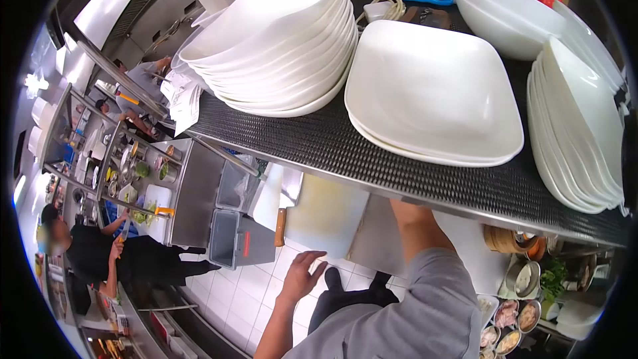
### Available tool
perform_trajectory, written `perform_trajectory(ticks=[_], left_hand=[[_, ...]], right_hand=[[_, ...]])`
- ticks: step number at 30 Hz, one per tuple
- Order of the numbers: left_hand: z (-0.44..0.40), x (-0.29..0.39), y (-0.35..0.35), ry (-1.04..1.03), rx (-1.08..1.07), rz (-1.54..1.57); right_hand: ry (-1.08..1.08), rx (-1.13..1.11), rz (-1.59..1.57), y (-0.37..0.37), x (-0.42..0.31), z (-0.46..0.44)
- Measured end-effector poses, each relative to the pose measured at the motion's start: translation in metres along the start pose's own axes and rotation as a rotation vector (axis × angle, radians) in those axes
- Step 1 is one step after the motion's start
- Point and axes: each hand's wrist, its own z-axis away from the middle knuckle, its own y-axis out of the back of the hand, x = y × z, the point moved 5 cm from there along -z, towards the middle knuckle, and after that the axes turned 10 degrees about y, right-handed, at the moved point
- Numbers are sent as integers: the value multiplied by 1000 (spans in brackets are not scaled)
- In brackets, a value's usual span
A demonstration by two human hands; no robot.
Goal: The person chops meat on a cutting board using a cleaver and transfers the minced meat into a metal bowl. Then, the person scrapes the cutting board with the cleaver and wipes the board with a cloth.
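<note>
My left hand [302,278] hangs near the front edge of the cutting board [329,216], its thumb apart from loosely bent fingers and nothing in it. A cleaver's wooden handle [280,227] sticks out beside the board, a little above that hand. My right forearm [419,233] reaches forward over the steel counter [379,239] and under the shelf. The shelf hides my right hand and whatever it may touch.
White square bowls [432,93] and a tall bowl stack [279,53] stand on the black-matted shelf [266,126]. Grey bins [242,239] stand left. Another person [133,259] holds a knife at the far left. Food bowls [528,316] sit lower right.
</note>
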Motion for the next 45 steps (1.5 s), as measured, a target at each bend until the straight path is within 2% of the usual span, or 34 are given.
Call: perform_trajectory(ticks=[4,7,8,11,13,15,16,18,19,21,23,24,25,26,27,28,29,30,31,33,34,35,37,38,39,41,43,45], left_hand=[[5,1,-6,7,-126,13],[9,-33,-4,143,-73,46],[8,-43,-3,45,-30,54],[-5,-72,-14,64,-86,118],[-27,-69,-29,-95,-199,105],[-46,-52,-40,-241,-307,92],[-54,-29,-44,-386,-351,63],[-63,17,-50,-663,-425,23],[-68,29,-56,-711,-472,19],[-67,50,-72,-817,-571,73],[-55,48,-97,-944,-699,25],[-41,51,-112,-1016,-732,10],[-17,54,-122,-1021,-801,-7],[-10,61,-143,-1017,-850,-12],[13,64,-155,-1019,-919,-28],[39,68,-162,-1028,-946,-34],[73,70,-168,-1030,-1041,-15],[105,70,-172,-1035,-1130,2],[133,62,-187,-1101,-1184,9],[189,49,-200,-1169,-1250,5],[221,47,-202,-1169,-1354,-53],[248,48,-210,-1176,-1453,-109],[287,44,-234,-1306,-1488,-173],[303,48,-247,-1270,-1507,-240],[318,53,-260,-1229,-1526,-317],[345,55,-298,-1275,-1488,-380],[393,78,-344,-1308,-1445,-449],[443,104,-372,-1437,-1402,-481]], right_hand=[[48,70,64,6,1,7],[14,122,116,19,13,18],[-17,135,135,24,18,25],[-80,148,203,40,7,61],[-49,115,233,40,-20,114],[188,63,124,33,-73,186],[311,138,-52,18,-95,220],[399,131,-47,23,-131,289],[335,149,-32,30,-133,314],[280,128,-267,40,-127,372],[-104,47,-462,-8,-116,460],[-377,-45,-472,-39,-90,516],[-675,-206,-540,-30,-85,588],[-988,-269,-446,-45,-50,648],[-1207,-305,-431,-87,-45,743],[-1456,-260,-425,-100,-65,834],[-1808,-273,-378,-90,-101,905],[-2014,-263,-340,-82,-141,965],[-2094,-278,-343,-79,-177,1016],[-2296,-205,-462,-40,-237,1059],[-2283,-151,-463,-56,-263,1089],[-2301,3,-489,-88,-283,1121],[-2270,92,-558,-137,-307,1159],[-2400,150,-584,-142,-315,1158],[-2481,243,-625,-153,-319,1162],[-2503,174,-719,-161,-304,1173],[-2427,174,-729,-164,-263,1204],[-2356,295,-683,-151,-204,1243]])
